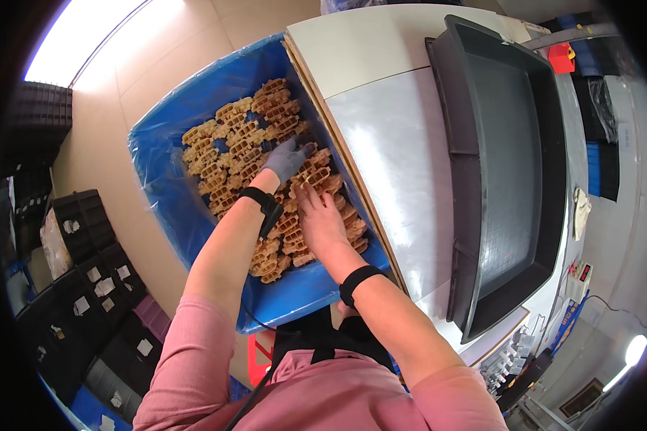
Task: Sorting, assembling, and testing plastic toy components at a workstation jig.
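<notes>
In the head view, a blue bin (167, 183) with thin plastic film over its sides stands at the left edge of the table. The tan slotted parts (246, 136) lie inside this bin, in rows and close together, with some blue showing between them. The left hand (284, 159), in a grey glove, is on the parts near the table side; its fingertips are partly hidden, so I cannot tell if it grips a part. The right hand (322, 221) is bare and lies just beside, with fingers nearly straight over the parts; whether it holds one I also cannot tell.

The table (388, 144) has a pale, smooth surface, which shines strongly in the middle, and its near edge is brown. On it rests a large dark grey tray (512, 172) with raised walls. Beyond the tray stands a small red container (561, 57). On the left, the floor (115, 154) is of beige tiles, and dark crates (86, 226) are stacked there, several with pale labels. A bright lamp (635, 349) shines at the right rim.
</notes>
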Motion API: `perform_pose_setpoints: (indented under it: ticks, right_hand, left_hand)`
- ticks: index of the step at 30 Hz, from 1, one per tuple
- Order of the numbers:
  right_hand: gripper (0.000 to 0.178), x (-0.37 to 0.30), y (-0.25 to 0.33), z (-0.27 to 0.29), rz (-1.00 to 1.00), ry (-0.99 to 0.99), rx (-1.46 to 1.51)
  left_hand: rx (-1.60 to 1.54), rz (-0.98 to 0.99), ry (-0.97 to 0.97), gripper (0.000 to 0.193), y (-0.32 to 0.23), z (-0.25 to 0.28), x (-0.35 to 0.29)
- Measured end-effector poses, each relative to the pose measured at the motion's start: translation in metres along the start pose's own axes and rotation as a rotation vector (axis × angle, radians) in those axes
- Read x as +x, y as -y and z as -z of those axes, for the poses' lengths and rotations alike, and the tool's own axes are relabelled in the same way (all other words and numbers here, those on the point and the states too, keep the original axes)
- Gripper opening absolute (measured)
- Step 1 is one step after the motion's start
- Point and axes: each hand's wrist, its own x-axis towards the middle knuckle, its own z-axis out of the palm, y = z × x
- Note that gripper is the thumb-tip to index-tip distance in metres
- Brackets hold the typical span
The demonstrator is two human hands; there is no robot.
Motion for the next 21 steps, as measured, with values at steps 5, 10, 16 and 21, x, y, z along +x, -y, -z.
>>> perform_pose_setpoints:
  ticks: [5, 10, 16, 21]
  right_hand:
    - [0.036, 0.006, 0.006, 0.022, 0.013, 0.164, -0.04]
    - [0.029, 0.005, 0.008, 0.004, -0.014, -0.05, 0.041]
    - [0.025, -0.016, 0.013, 0.035, 0.004, -0.219, 0.315]
    - [0.03, -0.076, 0.006, 0.116, 0.076, -0.039, 0.781]
  left_hand:
    - [-0.093, -0.101, 0.035, 0.054, 0.004, 0.006, -0.011]
    - [-0.112, -0.073, 0.046, 0.06, 0.016, 0.006, 0.001]
    - [-0.214, -0.124, 0.063, 0.073, 0.02, 0.009, 0.001]
    - [-0.111, -0.135, -0.15, 0.081, 0.004, 0.016, -0.022]
